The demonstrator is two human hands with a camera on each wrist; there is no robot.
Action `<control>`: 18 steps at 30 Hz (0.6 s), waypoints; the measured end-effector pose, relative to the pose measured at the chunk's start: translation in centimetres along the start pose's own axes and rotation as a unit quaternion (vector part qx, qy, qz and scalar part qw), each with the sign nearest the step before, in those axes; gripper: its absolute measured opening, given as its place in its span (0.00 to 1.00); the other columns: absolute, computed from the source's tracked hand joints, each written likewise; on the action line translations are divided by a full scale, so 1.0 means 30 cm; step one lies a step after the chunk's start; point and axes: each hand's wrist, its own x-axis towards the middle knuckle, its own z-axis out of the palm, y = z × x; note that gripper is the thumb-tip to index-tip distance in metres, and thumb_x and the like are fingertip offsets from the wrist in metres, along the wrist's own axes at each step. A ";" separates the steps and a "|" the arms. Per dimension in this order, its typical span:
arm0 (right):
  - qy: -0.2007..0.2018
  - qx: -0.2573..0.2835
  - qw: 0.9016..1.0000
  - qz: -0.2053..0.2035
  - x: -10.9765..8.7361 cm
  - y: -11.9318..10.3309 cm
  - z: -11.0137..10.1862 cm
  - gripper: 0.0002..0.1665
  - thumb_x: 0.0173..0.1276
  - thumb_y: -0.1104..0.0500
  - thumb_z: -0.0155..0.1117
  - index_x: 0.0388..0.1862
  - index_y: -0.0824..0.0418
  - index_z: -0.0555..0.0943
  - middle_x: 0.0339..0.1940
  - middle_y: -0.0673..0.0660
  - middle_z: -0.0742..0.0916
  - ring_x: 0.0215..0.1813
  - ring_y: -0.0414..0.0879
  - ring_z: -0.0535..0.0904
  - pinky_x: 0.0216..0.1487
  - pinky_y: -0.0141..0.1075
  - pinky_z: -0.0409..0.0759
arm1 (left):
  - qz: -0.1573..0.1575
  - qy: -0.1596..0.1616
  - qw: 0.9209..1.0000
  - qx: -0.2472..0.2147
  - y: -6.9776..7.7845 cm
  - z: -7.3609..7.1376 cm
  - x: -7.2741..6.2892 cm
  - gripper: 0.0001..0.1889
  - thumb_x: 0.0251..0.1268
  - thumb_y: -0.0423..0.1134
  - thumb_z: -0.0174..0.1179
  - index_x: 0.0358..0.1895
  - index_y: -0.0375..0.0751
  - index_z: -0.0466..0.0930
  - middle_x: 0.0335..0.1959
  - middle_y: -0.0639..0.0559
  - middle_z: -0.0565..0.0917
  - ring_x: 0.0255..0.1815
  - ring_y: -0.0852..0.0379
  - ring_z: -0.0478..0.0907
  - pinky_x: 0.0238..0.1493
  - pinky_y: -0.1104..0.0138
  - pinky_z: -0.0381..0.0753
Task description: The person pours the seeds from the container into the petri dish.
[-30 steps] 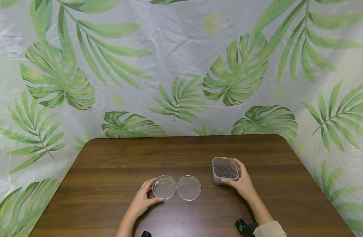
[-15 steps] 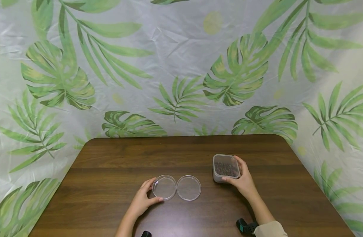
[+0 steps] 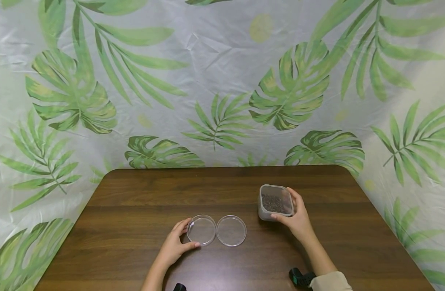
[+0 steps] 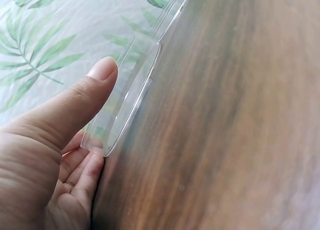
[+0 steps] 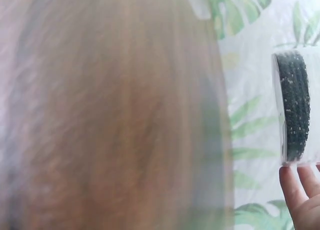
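My left hand (image 3: 173,245) holds the left clear petri dish half (image 3: 201,231) by its rim, thumb at the near side and fingers at the far side. In the left wrist view this dish (image 4: 125,97) lies on the table between thumb and fingers. A second clear round dish half (image 3: 231,231) sits right beside it. My right hand (image 3: 298,218) grips a square translucent plastic container (image 3: 265,216) from its right side, above the table. Dark soil-like grains (image 3: 273,203) cover its bottom, also seen as a dark layer (image 5: 294,107) in the right wrist view.
The brown wooden table (image 3: 135,194) has rounded far corners. Behind it hangs a grey-white cloth (image 3: 215,72) printed with green leaves. A black wrist device (image 3: 300,278) is on the right wrist, and part of another (image 3: 179,287) shows near the left arm.
The right hand has raised the container and carried it slightly away from me, and its opening tips a little more towards me. The left hand and both dish halves stay put.
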 end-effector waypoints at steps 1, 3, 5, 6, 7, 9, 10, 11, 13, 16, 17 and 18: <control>0.001 0.001 1.000 -0.002 0.000 -0.020 0.004 0.55 0.42 0.72 0.73 0.67 0.65 0.54 0.63 0.67 0.67 0.62 0.59 0.61 0.53 0.25 0.65 | 0.000 0.000 1.000 -0.001 0.000 0.000 0.000 0.43 0.35 0.44 0.73 0.61 0.34 0.65 0.55 0.44 0.70 0.51 0.46 0.72 0.53 0.54 0.69; 0.002 -0.007 1.000 -0.005 -0.001 -0.056 0.012 0.55 0.42 0.72 0.73 0.67 0.66 0.54 0.63 0.67 0.67 0.63 0.60 0.59 0.55 0.25 0.63 | -0.002 0.000 1.000 -0.004 -0.002 0.001 0.000 0.43 0.35 0.44 0.73 0.61 0.34 0.65 0.55 0.45 0.70 0.51 0.47 0.72 0.53 0.54 0.69; 0.004 -0.011 1.000 -0.006 0.001 -0.081 0.020 0.55 0.41 0.71 0.74 0.66 0.66 0.54 0.63 0.67 0.67 0.64 0.59 0.58 0.57 0.25 0.60 | -0.001 0.001 1.000 -0.005 -0.004 0.001 0.001 0.43 0.35 0.44 0.74 0.61 0.34 0.66 0.55 0.45 0.70 0.51 0.47 0.72 0.53 0.54 0.69; 0.003 -0.011 1.000 -0.007 0.002 -0.087 0.023 0.55 0.41 0.71 0.74 0.66 0.66 0.54 0.63 0.67 0.67 0.65 0.58 0.57 0.58 0.24 0.59 | 0.005 0.001 1.000 -0.002 -0.004 0.002 0.000 0.43 0.36 0.44 0.73 0.61 0.34 0.65 0.55 0.44 0.70 0.51 0.46 0.72 0.53 0.54 0.69; 0.001 -0.011 1.000 -0.009 0.003 -0.089 0.025 0.55 0.41 0.71 0.74 0.66 0.66 0.54 0.63 0.66 0.67 0.65 0.57 0.56 0.58 0.24 0.58 | 0.005 0.001 1.000 -0.002 -0.003 0.002 0.000 0.43 0.36 0.44 0.73 0.61 0.34 0.66 0.55 0.44 0.71 0.51 0.46 0.72 0.53 0.54 0.69; -0.003 -0.007 1.000 -0.016 0.007 -0.082 0.030 0.55 0.41 0.71 0.74 0.67 0.64 0.54 0.63 0.65 0.67 0.66 0.55 0.56 0.59 0.24 0.58 | 0.008 0.002 1.000 0.001 -0.003 0.003 -0.001 0.43 0.36 0.44 0.73 0.60 0.34 0.66 0.54 0.44 0.71 0.51 0.45 0.72 0.52 0.54 0.70; -0.006 -0.004 1.000 -0.020 0.010 -0.077 0.032 0.55 0.41 0.71 0.74 0.67 0.63 0.54 0.63 0.65 0.67 0.66 0.54 0.56 0.59 0.24 0.58 | 0.007 0.003 1.000 0.000 -0.002 0.003 -0.001 0.43 0.36 0.44 0.73 0.60 0.34 0.66 0.54 0.44 0.71 0.51 0.45 0.72 0.52 0.54 0.70; -0.008 -0.005 1.000 -0.024 0.012 -0.072 0.035 0.56 0.41 0.71 0.74 0.67 0.62 0.54 0.63 0.64 0.67 0.66 0.53 0.56 0.59 0.24 0.58 | 0.008 0.003 1.000 0.002 -0.002 0.004 -0.001 0.43 0.36 0.44 0.73 0.60 0.34 0.66 0.54 0.44 0.71 0.51 0.45 0.72 0.52 0.54 0.70; -0.012 -0.006 0.999 -0.031 0.015 -0.069 0.042 0.57 0.40 0.70 0.75 0.68 0.60 0.54 0.63 0.63 0.67 0.65 0.51 0.58 0.57 0.24 0.60 | 0.004 0.005 1.000 0.001 -0.002 0.004 -0.001 0.42 0.35 0.44 0.74 0.60 0.35 0.66 0.54 0.44 0.71 0.51 0.45 0.72 0.53 0.55 0.70; -0.013 -0.003 0.999 -0.033 0.016 -0.091 0.059 0.58 0.39 0.70 0.76 0.68 0.60 0.54 0.63 0.62 0.67 0.64 0.52 0.60 0.56 0.25 0.63 | 0.009 0.006 1.000 -0.001 -0.003 0.005 -0.001 0.42 0.36 0.43 0.73 0.60 0.34 0.66 0.54 0.43 0.71 0.51 0.44 0.72 0.53 0.55 0.69; -0.013 -0.005 0.999 -0.035 0.015 -0.108 0.066 0.58 0.38 0.70 0.76 0.68 0.61 0.54 0.63 0.63 0.67 0.63 0.54 0.61 0.55 0.25 0.64 | 0.011 0.005 1.000 -0.002 -0.004 0.005 -0.001 0.42 0.36 0.43 0.73 0.60 0.34 0.66 0.54 0.42 0.71 0.51 0.43 0.72 0.53 0.55 0.69; -0.013 -0.004 0.999 -0.035 0.013 -0.125 0.073 0.58 0.38 0.71 0.76 0.67 0.62 0.55 0.63 0.64 0.67 0.62 0.55 0.61 0.54 0.25 0.65 | 0.011 0.004 1.000 -0.003 -0.004 0.004 -0.001 0.42 0.36 0.43 0.73 0.60 0.34 0.66 0.54 0.41 0.71 0.51 0.43 0.72 0.53 0.54 0.69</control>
